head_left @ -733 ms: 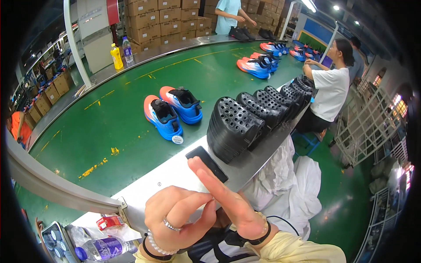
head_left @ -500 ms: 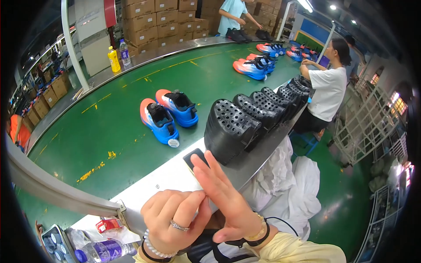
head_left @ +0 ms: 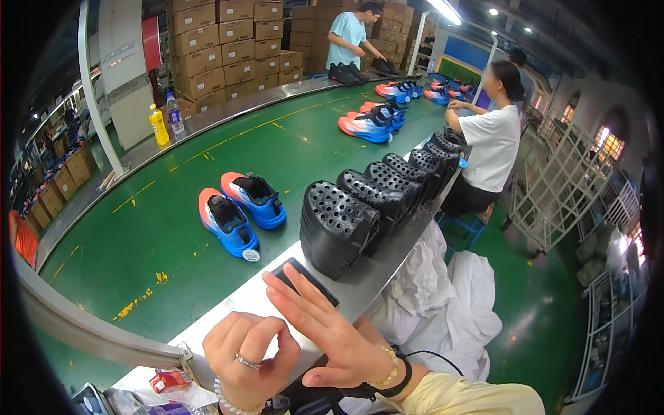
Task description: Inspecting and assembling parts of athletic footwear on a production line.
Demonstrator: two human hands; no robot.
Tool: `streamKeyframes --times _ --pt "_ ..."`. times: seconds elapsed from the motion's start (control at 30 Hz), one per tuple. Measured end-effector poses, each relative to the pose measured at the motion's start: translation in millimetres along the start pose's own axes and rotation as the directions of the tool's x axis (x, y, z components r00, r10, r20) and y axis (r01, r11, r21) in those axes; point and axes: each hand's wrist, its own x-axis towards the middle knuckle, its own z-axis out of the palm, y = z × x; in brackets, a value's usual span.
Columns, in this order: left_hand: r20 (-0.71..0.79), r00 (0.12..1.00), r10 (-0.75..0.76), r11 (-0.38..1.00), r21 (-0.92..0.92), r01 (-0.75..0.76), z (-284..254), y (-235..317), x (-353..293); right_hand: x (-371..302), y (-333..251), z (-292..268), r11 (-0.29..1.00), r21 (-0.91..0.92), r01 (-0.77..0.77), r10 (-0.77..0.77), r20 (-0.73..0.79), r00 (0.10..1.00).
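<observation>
- I see my left hand curled loosely into a half-fist low in the head view, a ring on one finger and a bead bracelet at the wrist; its grip is closed on nothing that I can make out.
- My right hand is flat and spread, fingers together and pointing up-left, its grip apart and holding nothing; the fingertips sit just over the near end of a small black flat device lying on the grey bench.
- That device lies just beyond both hands, touching or nearly touching the right fingertips; I cannot tell which.
- Right behind it stands a row of black perforated shoe moulds, the nearest one just beside the device.
- On the green conveyor to the left, a pair of blue-and-orange shoes sits near the bench edge; more pairs lie farther along.
- My judgement: nothing is picked up yet, so the work at hand looks barely begun, with all moulds lined up untouched.
- A seated person in a white shirt works farther down; another person in a light blue shirt stands by stacked cardboard boxes.
</observation>
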Motion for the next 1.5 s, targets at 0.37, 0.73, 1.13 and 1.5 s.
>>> streamKeyframes --times 0.37,0.73,1.13,1.5 --pt "0.132 0.925 -0.357 0.825 -0.421 0.379 6.6 1.2 7.0 4.4 -2.6 -2.0 0.721 0.659 -0.214 0.167 0.134 0.977" --pt "0.046 0.973 -0.228 0.893 -0.388 0.227 12.1 -1.1 8.2 3.3 2.3 -7.7 0.641 0.722 -0.261 0.187 0.183 0.965" --pt "0.002 0.982 -0.190 0.930 -0.320 0.180 21.6 3.9 11.0 1.0 17.3 -15.1 0.866 0.494 -0.078 0.042 0.084 0.996" --pt "-0.016 0.999 0.052 0.998 0.029 -0.051 22.8 7.8 8.3 2.0 12.5 -24.4 0.997 0.035 0.065 -0.065 0.006 0.998"
